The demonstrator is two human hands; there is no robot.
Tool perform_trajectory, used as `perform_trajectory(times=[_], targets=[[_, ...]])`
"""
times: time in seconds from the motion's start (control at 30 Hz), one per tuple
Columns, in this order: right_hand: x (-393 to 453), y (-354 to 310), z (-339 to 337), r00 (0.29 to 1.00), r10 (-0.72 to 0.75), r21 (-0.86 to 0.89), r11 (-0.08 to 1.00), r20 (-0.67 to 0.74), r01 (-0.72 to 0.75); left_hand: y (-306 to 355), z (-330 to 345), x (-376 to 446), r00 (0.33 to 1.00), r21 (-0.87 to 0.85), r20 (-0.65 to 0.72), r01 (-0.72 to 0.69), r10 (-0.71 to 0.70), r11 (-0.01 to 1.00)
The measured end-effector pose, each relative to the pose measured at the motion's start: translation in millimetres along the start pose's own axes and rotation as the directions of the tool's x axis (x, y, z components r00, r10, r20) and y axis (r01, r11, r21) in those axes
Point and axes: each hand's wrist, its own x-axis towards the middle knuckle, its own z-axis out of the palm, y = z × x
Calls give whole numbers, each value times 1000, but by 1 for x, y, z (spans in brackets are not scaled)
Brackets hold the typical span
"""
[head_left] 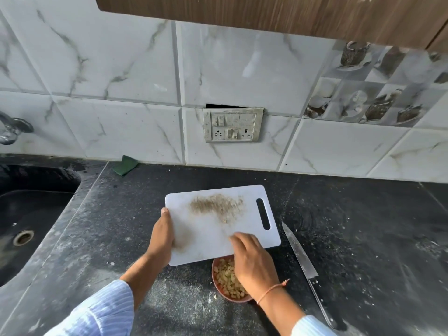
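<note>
White rectangular plastic cutting board [208, 236]: lifted by its left short edge, with its near edge over the bowl.
Left hand [161, 236]: clamps that edge, thumb on top, fingers hidden beneath.
Right hand [252, 258]: fingers laid loosely on the board's near corner, holding nothing.
Handling: probably light, stiff and smooth, so slippery; an edge or the slot handle gives the best hold.
Round brown bowl [232, 299]: partly under the board, holding pale chopped pieces [228, 277].
Long steel knife [300, 253]: lying on the speckled black stone counter [363, 238], just right of the board.

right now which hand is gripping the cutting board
The left hand, curled round the cutting board's left edge; the right hand only rests its fingers on top, over the bowl.
</note>
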Motion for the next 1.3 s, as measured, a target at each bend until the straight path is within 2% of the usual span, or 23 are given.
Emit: perform_trajectory(times=[0.1, 0.27, 0.4, 0.47, 0.53, 0.63, 0.7, 0.77, 0.8, 0.87, 0.97, 1.07, 1.1, 1.2, 1.3], targets=[[31, 1, -9, 998, -37, -36, 999, -58, 35, -1, 6, -8, 999, 23, 39, -18, 17, 1000], [32, 2, -4, 995, -95, -52, 994, -42, 93, 11, 14, -16, 999, 23, 48, -13, 12, 1000], [-19, 3, 9, 987, -126, 20, 992, 100, 125, 16, 3, -10, 1000, 21, -27, -11, 11, 1000], [-42, 5, 17, 988, -93, 44, 995, 123, 88, 15, -5, -5, 998, 20, -56, -18, 19, 1000], [-57, 10, 23, 997, -20, 123, 992, 76, 10, 14, -13, -1, 995, 12, -93, -30, 31, 999], [-66, 26, 21, 982, 190, 189, 965, -10, -184, 12, -25, 6, 989, 8, -141, -44, 44, 999], [-66, 36, 17, 911, 412, 223, 886, 27, -407, 11, -34, 11, 984, -10, -178, -29, 26, 1000], [-63, 41, 15, 772, 586, 209, 745, 248, -633, 9, -40, 13, 978, -29, -210, -11, 5, 1000], [-63, 40, 17, 699, 607, 190, 687, 378, -701, 8, -43, 13, 975, -45, -223, -3, -7, 999], [-63, 32, 23, 623, 563, 210, 627, 543, -750, 7, -53, 14, 970, -72, -244, -8, -10, 997], [-68, 28, 29, 598, 587, 251, 566, 546, -785, 1, -66, 16, 956, -40, -293, -22, 10, 999], [-73, 43, 26, 562, 715, 275, 491, 415, -827, -6, -76, 12, 946, 10, -325, 4, -1, 1000], [-74, 49, 23, 565, 734, 287, 487, 378, -825, -9, -78, 11, 946, 44, -323, 10, 5, 999], [-78, 62, 12, 680, 642, 300, 610, 355, -733, -19, -69, -1, 965, 93, -262, 21, 4, 995], [-80, 72, -4, 707, 626, 277, 652, 329, -706, -37, -55, -6, 985, 141, -168, 54, -29, 989]])
